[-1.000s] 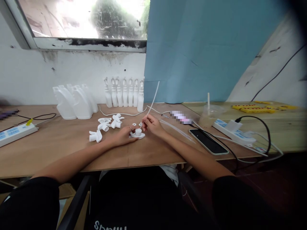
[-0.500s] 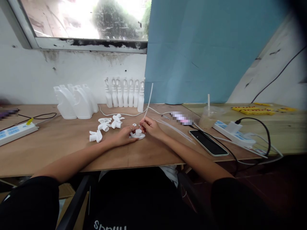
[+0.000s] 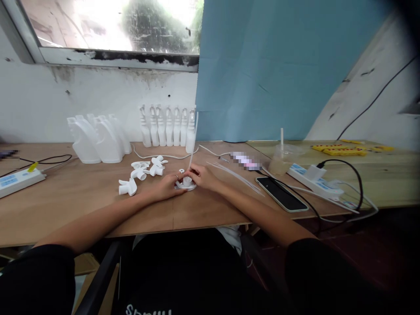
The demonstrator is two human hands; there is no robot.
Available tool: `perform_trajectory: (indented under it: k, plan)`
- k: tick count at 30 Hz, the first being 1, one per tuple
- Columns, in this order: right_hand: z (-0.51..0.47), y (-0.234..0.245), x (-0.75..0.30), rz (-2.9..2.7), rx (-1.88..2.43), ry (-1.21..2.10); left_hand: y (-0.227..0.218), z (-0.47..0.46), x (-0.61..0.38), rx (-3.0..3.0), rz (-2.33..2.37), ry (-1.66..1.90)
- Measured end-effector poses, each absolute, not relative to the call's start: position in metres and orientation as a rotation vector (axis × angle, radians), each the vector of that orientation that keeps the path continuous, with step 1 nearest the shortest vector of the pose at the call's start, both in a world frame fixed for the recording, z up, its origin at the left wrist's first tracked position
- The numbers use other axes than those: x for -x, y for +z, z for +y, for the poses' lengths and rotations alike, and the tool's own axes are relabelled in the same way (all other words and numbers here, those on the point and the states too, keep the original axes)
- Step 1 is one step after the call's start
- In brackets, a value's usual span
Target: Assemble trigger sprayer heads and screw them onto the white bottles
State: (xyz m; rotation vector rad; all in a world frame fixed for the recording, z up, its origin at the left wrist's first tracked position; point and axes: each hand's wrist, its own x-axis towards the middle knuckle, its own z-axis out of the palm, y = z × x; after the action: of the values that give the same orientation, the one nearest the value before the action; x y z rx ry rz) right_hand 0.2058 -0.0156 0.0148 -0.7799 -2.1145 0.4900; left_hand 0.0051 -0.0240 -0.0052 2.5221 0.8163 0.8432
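Observation:
A small white sprayer cap part (image 3: 187, 183) rests on the wooden table (image 3: 82, 197) in front of me. My left hand (image 3: 166, 186) is closed around its left side and steadies it. My right hand (image 3: 201, 176) pinches a thin white dip tube (image 3: 193, 140) that stands nearly upright, its lower end at the top of the cap. Several loose white trigger heads (image 3: 141, 171) lie just left of my hands, and a tiny white washer (image 3: 181, 170) sits behind the cap.
White bottles (image 3: 95, 139) and a row of assembled sprayers (image 3: 167, 127) stand at the wall. More thin tubes (image 3: 234, 175), a phone (image 3: 281, 193), a plastic cup (image 3: 282, 158), and power strips (image 3: 318, 181) (image 3: 18, 180) with cables lie around. Yellow pieces (image 3: 344, 150) lie far right.
My right hand has come down and left toward the cap, and the dip tube has swung from a right lean to nearly upright. The left hand has stayed on the cap.

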Motion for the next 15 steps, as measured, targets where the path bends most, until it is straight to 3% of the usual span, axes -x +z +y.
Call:
perform_trajectory:
  k: [5, 11, 15]
  plan:
    - [-0.013, 0.012, -0.206, -2.225, 0.755, 0.389, -0.004, -0.025, -0.006, -2.517, 0.848, 0.869]
    - [-0.014, 0.003, -0.212, -2.119, 0.732, 0.516, -0.001, -0.028, -0.008, -2.369, 0.936, 0.852]
    - [-0.017, 0.008, -0.220, -2.054, 0.658, 0.296, 0.003, -0.028, -0.008, -2.108, 0.986, 1.005]
